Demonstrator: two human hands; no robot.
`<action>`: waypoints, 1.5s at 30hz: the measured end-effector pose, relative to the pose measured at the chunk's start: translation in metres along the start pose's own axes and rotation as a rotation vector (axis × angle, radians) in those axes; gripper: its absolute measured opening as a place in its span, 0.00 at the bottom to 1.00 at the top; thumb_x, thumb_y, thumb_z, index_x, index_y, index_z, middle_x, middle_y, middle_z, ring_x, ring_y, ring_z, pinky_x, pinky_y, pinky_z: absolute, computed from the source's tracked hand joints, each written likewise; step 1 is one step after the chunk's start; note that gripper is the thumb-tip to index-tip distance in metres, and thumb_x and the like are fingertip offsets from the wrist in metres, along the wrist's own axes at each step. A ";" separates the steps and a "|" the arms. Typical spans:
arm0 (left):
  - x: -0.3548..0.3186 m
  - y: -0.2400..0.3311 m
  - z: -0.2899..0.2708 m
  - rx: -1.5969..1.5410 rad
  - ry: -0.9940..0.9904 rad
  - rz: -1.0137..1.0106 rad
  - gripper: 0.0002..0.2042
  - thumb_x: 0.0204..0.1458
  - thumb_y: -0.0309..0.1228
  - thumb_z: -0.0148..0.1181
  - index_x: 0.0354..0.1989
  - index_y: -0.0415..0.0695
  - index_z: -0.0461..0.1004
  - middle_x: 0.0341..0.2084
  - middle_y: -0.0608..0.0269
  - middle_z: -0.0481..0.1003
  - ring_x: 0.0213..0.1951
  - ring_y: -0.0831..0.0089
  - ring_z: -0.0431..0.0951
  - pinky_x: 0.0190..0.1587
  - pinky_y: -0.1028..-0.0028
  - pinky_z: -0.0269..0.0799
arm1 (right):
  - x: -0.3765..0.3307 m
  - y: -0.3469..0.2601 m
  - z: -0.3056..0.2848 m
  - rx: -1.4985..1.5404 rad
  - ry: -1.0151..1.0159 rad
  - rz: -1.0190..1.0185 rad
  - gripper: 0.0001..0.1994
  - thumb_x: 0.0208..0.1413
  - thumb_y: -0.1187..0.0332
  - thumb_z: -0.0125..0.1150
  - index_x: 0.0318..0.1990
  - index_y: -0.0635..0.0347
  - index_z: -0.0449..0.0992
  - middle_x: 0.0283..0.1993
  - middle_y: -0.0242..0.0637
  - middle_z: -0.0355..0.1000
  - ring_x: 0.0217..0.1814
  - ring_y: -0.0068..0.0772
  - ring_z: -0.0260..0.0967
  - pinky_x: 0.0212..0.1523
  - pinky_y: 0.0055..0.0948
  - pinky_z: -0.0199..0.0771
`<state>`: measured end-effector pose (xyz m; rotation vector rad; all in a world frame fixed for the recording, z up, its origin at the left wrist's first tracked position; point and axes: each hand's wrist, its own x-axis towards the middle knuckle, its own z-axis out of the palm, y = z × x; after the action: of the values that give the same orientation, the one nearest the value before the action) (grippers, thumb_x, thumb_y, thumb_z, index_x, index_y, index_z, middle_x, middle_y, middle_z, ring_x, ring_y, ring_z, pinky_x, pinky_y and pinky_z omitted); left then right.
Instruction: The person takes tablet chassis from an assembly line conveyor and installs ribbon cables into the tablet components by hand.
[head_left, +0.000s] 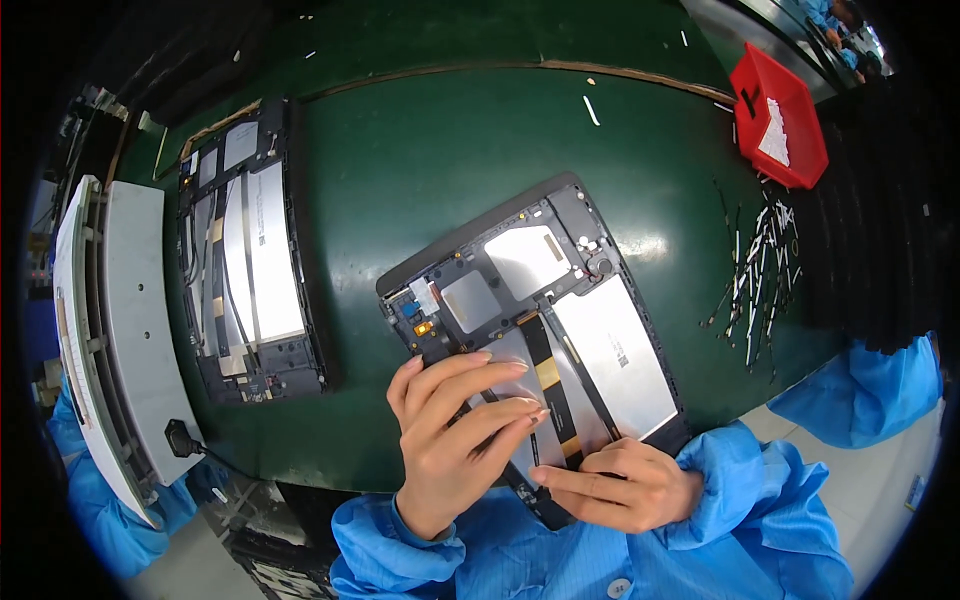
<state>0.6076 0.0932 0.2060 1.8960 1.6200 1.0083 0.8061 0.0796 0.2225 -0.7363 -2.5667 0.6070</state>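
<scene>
The opened tablet (535,330) lies back-off at the table's (420,150) near edge. Left hand (455,425) rests flat, fingers released, on its silver battery; right hand (625,485) pinches the black-and-gold ribbon cable's (547,380) lower end. I judge the cable work midway, the cover not yet refitted.

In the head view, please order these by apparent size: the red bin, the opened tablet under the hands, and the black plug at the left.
1. Opened tablet, largest, though nearest the camera.
2. Red bin.
3. Black plug, smallest.
</scene>
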 end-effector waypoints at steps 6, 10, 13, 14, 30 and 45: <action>0.000 0.006 -0.002 0.027 -0.008 -0.041 0.06 0.33 0.29 0.70 0.21 0.50 0.79 0.35 0.72 0.76 0.46 0.71 0.70 0.56 0.65 0.51 | 0.002 -0.002 0.000 -0.028 0.047 -0.004 0.03 0.41 0.72 0.62 0.27 0.56 0.76 0.48 0.29 0.72 0.34 0.20 0.66 0.31 0.18 0.65; 0.003 0.006 0.000 0.017 -0.015 -0.050 0.07 0.32 0.29 0.71 0.20 0.48 0.77 0.35 0.71 0.76 0.46 0.71 0.70 0.56 0.65 0.51 | 0.000 -0.002 -0.002 -0.021 0.003 0.023 0.05 0.39 0.72 0.64 0.27 0.55 0.78 0.48 0.26 0.73 0.34 0.22 0.63 0.32 0.18 0.69; 0.003 0.006 -0.002 -0.003 0.000 -0.090 0.08 0.35 0.30 0.70 0.25 0.50 0.77 0.34 0.72 0.77 0.45 0.73 0.72 0.57 0.67 0.50 | 0.000 -0.003 -0.001 -0.004 0.001 0.025 0.05 0.39 0.72 0.63 0.28 0.55 0.78 0.48 0.27 0.73 0.34 0.22 0.63 0.32 0.18 0.69; 0.001 0.007 -0.003 -0.039 0.018 -0.121 0.09 0.37 0.34 0.69 0.28 0.50 0.76 0.36 0.70 0.76 0.46 0.70 0.71 0.58 0.66 0.49 | 0.000 -0.003 -0.001 0.011 0.009 0.029 0.05 0.39 0.72 0.63 0.28 0.55 0.78 0.48 0.27 0.73 0.34 0.22 0.63 0.33 0.18 0.69; -0.038 0.011 -0.011 0.569 -0.206 0.003 0.25 0.48 0.64 0.41 0.50 0.71 0.72 0.58 0.59 0.61 0.60 0.52 0.52 0.61 0.54 0.33 | 0.000 -0.004 -0.012 -0.068 -0.099 -0.042 0.07 0.46 0.70 0.55 0.34 0.55 0.76 0.52 0.32 0.69 0.37 0.21 0.66 0.37 0.16 0.65; -0.003 0.012 -0.011 0.101 -0.115 -0.230 0.27 0.39 0.38 0.67 0.52 0.50 0.70 0.65 0.40 0.35 0.66 0.42 0.30 0.63 0.52 0.31 | 0.019 0.000 -0.028 -0.074 -0.283 0.062 0.28 0.51 0.46 0.54 0.49 0.62 0.72 0.17 0.24 0.54 0.19 0.21 0.52 0.21 0.19 0.52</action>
<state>0.6070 0.0869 0.2210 1.7451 1.8008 0.7228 0.8044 0.0987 0.2502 -0.8076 -2.8475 0.6822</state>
